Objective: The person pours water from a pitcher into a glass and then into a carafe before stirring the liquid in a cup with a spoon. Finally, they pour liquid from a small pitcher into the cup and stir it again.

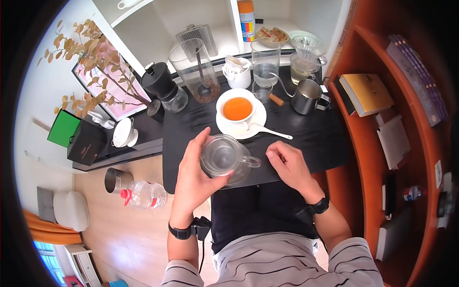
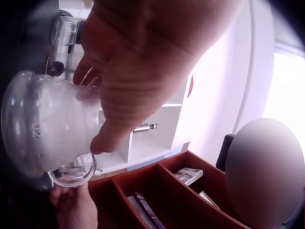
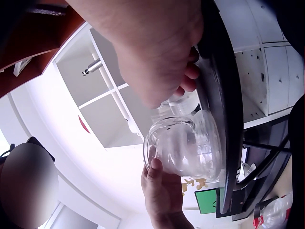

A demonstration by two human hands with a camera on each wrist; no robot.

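Black bench (image 1: 311, 136) fills the middle of the frame, with a white shelf unit (image 1: 234, 21) up top. Our glass jug (image 1: 227, 160) is dead center, by the bench's front edge. Left hand (image 1: 191, 167) has fingers and thumb curved round its upper part; right hand (image 1: 291, 167) is loosely curled near the handle (image 1: 256, 162), holding nothing we can see. We'd guess it's light, rigid, easily chipped, slippery if damp, so handle plus a steadying palm seems safest. We can't tell whether its base touches the bench, and the cloudy glass makes any contents hard to judge.
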